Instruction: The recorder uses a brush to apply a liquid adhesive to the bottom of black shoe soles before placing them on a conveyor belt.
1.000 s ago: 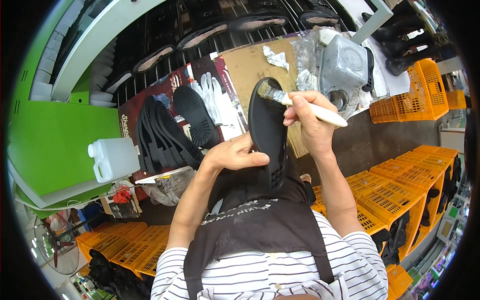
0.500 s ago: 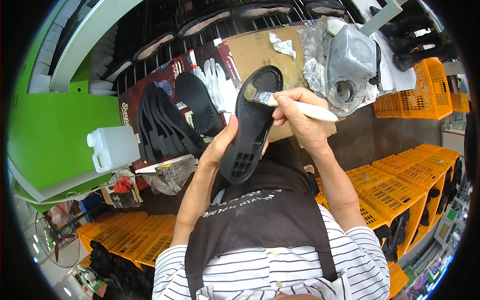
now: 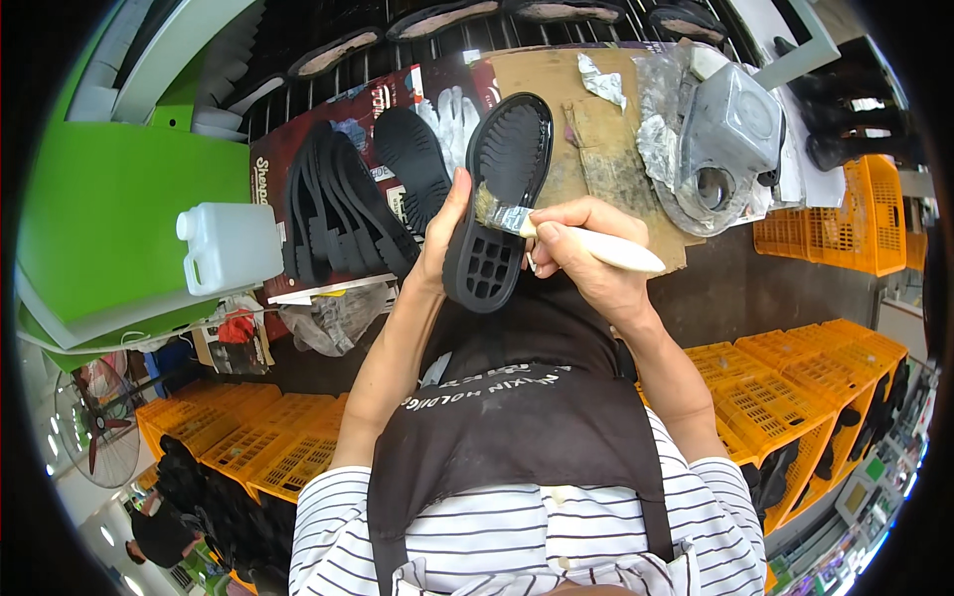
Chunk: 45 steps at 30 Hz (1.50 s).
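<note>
My left hand (image 3: 437,238) grips a black shoe sole (image 3: 509,149) along its left edge, with the inner side facing up. A grid of square hollows shows at its near end, and its far part has a ribbed pattern. My right hand (image 3: 596,248) is closed on a flat paintbrush (image 3: 626,254) with a cream handle. The bristles rest on the sole's middle, close to the left rim. Left of my left hand lie a row of stacked soles (image 3: 338,204), another single sole (image 3: 407,159) and a white glove (image 3: 454,124).
A white jug (image 3: 231,248) stands on the green surface (image 3: 129,199) at left. Stained cardboard (image 3: 616,149) lies under the work, with a cut-open clear plastic container (image 3: 730,124) at right. Orange crates (image 3: 775,382) stand at both sides; a rack with shoes (image 3: 447,18) runs along the back.
The brush has moved from the sole's far end toward its middle, near the left rim. The sole has shifted away from my body, and the whole view has shifted slightly.
</note>
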Available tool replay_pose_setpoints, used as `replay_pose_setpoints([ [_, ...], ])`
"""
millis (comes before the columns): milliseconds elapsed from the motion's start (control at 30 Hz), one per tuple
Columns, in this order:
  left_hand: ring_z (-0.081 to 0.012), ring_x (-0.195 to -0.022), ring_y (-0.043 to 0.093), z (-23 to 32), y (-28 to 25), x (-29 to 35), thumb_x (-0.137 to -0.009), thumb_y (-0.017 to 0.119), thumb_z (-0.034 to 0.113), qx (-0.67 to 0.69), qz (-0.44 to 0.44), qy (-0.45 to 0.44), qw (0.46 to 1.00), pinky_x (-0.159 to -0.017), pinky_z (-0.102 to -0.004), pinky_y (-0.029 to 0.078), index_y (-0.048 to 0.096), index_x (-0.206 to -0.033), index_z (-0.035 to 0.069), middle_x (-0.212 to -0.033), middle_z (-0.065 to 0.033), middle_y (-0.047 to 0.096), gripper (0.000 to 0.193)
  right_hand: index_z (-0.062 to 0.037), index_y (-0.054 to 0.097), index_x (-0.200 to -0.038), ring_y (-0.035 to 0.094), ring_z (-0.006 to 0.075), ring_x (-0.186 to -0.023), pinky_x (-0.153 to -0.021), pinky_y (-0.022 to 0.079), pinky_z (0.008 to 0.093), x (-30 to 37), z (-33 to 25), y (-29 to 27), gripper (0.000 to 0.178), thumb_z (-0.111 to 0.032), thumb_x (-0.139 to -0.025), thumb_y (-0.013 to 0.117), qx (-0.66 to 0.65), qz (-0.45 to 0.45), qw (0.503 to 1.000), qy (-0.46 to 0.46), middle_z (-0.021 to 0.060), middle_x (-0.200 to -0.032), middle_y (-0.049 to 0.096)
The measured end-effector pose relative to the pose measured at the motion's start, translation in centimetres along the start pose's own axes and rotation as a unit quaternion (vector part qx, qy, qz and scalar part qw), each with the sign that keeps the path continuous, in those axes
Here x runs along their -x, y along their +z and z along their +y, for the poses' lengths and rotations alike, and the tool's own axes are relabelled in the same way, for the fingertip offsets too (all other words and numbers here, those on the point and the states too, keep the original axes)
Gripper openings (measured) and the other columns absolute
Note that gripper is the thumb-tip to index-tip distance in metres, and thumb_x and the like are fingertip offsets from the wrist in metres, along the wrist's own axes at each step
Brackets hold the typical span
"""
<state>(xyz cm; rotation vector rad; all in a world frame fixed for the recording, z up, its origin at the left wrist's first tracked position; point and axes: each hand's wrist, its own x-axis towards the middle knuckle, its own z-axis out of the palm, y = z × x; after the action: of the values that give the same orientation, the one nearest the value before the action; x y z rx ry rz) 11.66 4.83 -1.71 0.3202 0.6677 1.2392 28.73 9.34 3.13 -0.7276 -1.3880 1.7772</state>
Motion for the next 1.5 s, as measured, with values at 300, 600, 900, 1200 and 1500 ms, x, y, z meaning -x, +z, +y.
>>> replay_pose_setpoints([
  [300,-0.019,-0.068,0.062,0.8,0.1,-0.5,-0.098,0.02,0.054,0.004,0.02,0.049,0.999,-0.063,-0.0305,0.052,0.056,-0.104,-0.001,-0.079,-0.0128,0.063,0.066,0.005,0.065,-0.093,0.063,0.0087,-0.061,-0.054,0.052,0.0203,1.2,-0.9,1.0,0.014,-0.007,-0.087,0.064,0.027,-0.018,0.999,0.007,0.0081,-0.072,0.066],
  [600,-0.0223,-0.071,0.063,0.9,1.2,0.3,-0.097,0.031,0.049,0.089,0.056,0.018,0.994,-0.063,-0.0323,0.054,0.055,-0.11,-0.003,-0.084,-0.0152,0.063,0.058,0.0047,0.065,-0.091,0.063,0.009,-0.059,-0.053,0.051,0.0205,1.8,-3.6,1.1,0.012,-0.006,-0.085,0.065,0.044,-0.051,0.997,0.025,0.0083,-0.07,0.066],
  [900,-0.0259,-0.077,0.067,1.3,3.7,1.1,-0.097,0.042,0.033,0.185,0.079,-0.126,0.971,-0.069,-0.0365,0.057,0.057,-0.111,-0.003,-0.092,-0.018,0.066,0.041,0.0038,0.066,-0.089,0.064,0.0099,-0.058,-0.052,0.051,0.0205,1.2,-6.7,0.4,0.01,-0.002,-0.081,0.066,0.088,-0.139,0.986,0.005,0.008,-0.071,0.066],
  [1200,-0.0298,-0.059,0.065,0.1,2.4,0.9,-0.096,0.039,0.031,0.171,-0.064,-0.27,0.945,-0.039,-0.0385,0.053,0.059,-0.094,-0.008,-0.075,-0.0223,0.064,0.044,0.0041,0.064,-0.08,0.061,0.015,-0.052,-0.047,0.048,0.0237,-0.8,-5.8,-0.7,0.019,-0.013,-0.078,0.072,0.087,-0.257,0.958,-0.091,0.0126,-0.064,0.064],
  [1500,-0.0321,-0.054,0.064,0.3,1.6,1.1,-0.094,0.044,0.026,-0.061,-0.137,-0.255,0.955,-0.035,-0.0359,0.052,0.059,-0.091,-0.012,-0.069,-0.0259,0.061,0.041,0.0027,0.066,-0.08,0.061,0.0201,-0.054,-0.05,0.047,0.0278,-4.2,-5.1,-1.4,0.015,-0.01,-0.075,0.074,0.12,-0.434,0.878,-0.162,0.0109,-0.065,0.063],
])
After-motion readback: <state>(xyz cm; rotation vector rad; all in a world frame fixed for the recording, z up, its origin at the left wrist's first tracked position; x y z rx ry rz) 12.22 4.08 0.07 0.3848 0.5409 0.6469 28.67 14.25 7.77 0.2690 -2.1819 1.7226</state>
